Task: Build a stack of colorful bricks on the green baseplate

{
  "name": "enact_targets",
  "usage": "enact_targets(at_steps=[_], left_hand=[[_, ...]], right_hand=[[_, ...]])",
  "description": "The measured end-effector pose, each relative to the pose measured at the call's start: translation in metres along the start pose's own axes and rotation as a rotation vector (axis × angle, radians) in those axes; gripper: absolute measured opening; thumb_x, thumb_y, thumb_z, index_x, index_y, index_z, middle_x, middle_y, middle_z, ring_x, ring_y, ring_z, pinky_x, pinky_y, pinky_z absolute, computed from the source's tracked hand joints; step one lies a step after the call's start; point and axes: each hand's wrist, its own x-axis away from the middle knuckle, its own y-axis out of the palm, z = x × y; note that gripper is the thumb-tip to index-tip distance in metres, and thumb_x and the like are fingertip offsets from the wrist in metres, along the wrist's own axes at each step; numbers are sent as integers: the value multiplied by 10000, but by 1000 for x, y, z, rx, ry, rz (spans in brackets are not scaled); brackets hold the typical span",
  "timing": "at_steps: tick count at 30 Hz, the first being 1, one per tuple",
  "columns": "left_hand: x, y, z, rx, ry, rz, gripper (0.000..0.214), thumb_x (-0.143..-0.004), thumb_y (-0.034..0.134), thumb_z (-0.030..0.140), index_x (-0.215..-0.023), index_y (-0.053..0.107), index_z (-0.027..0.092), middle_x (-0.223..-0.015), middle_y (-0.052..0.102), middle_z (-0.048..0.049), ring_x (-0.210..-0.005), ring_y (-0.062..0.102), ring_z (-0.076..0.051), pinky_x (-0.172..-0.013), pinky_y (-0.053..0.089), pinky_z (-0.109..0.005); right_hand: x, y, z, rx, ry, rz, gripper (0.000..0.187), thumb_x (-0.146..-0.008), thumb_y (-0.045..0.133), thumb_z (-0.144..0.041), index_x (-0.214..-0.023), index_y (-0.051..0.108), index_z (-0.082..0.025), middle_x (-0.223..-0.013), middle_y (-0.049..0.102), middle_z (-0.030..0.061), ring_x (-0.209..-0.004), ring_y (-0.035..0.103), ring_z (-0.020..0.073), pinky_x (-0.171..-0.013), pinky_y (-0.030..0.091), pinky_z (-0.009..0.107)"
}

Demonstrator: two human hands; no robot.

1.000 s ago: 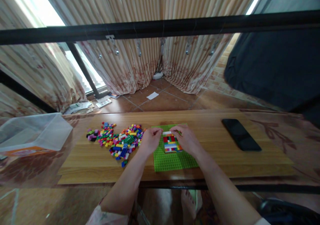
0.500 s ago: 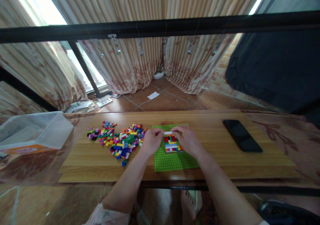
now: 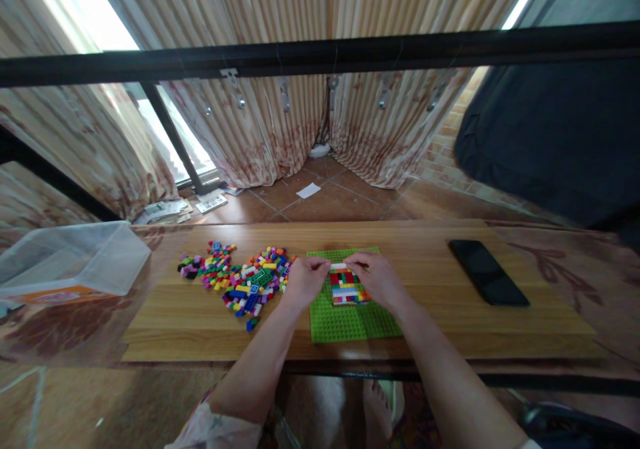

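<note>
Over the green baseplate (image 3: pixel 340 328), pinching a white brick (image 3: pixel 338 266) between left hand (image 3: pixel 306 280) and right hand (image 3: pixel 379 278) (possible tilt from uneven pressing).

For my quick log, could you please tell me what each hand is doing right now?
Left hand: closed, pinching the left end of the white piece.
Right hand: closed, pinching the white piece's right end.

Striped curtains (image 3: pixel 265 142) hang to a brown tiled floor (image 3: pixel 350 182), white daylight glaring through the window (image 3: pixel 97 9) at the left. A black bar (image 3: pixel 320 54) crosses before them. At right, a brick-patterned wall (image 3: pixel 440 150) shows beside a dark draped bulk (image 3: pixel 550 129), perhaps covered furniture. In the foreground, a wooden tabletop (image 3: pixel 425 249) lies over patterned cloth (image 3: pixel 565 266)
</note>
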Motion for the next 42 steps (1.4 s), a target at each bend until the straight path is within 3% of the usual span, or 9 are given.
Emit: enact_targets(at_steps=[12,20,25,31,37,42], left_hand=[[5,0,4,-28,43,13,246,-811,529,188,-673,730,155,-561,626,9,-592,550,-132,-583,399,-223],[7,0,4,-38,68,21,268,-839,489,169,-760,745,166,-663,685,-18,-660,603,-160,-621,431,-237],[7,-3,5,21,54,61,249,-855,499,184,-795,740,163,-718,712,-38,-723,640,-177,-686,480,-257],[5,7,-6,157,85,59,281,-867,480,167,-1013,720,165,-925,750,-85,-852,684,-200,-795,536,-313],[6,8,-4,56,38,7,328,-875,444,143,-1086,695,140,-948,751,-89,-898,685,-199,-846,538,-319],[12,2,4,-69,39,0,336,-886,437,153,-1095,698,125,-996,749,-98,-922,682,-201,-859,524,-304]], right_hand=[[1,3,5,-78,41,4,182,-840,570,-252,-807,749,-234,-862,760,30,-834,680,192,-804,498,324],[7,-2,10,-156,87,61,272,-867,532,-355,-980,746,-231,-1021,760,53,-912,696,209,-858,522,367],[6,-8,10,-65,135,143,320,-886,492,-401,-956,744,-217,-1007,761,75,-914,700,243,-849,523,395],[8,-9,7,48,153,97,337,-881,475,-406,-867,749,-211,-941,762,81,-849,697,250,-758,516,369],[10,-6,11,109,170,-12,317,-838,477,-363,-873,750,-207,-919,760,71,-837,683,232,-775,495,360],[9,-10,14,138,192,65,365,-832,465,-420,-888,753,-203,-926,762,78,-792,681,232,-749,500,354]])
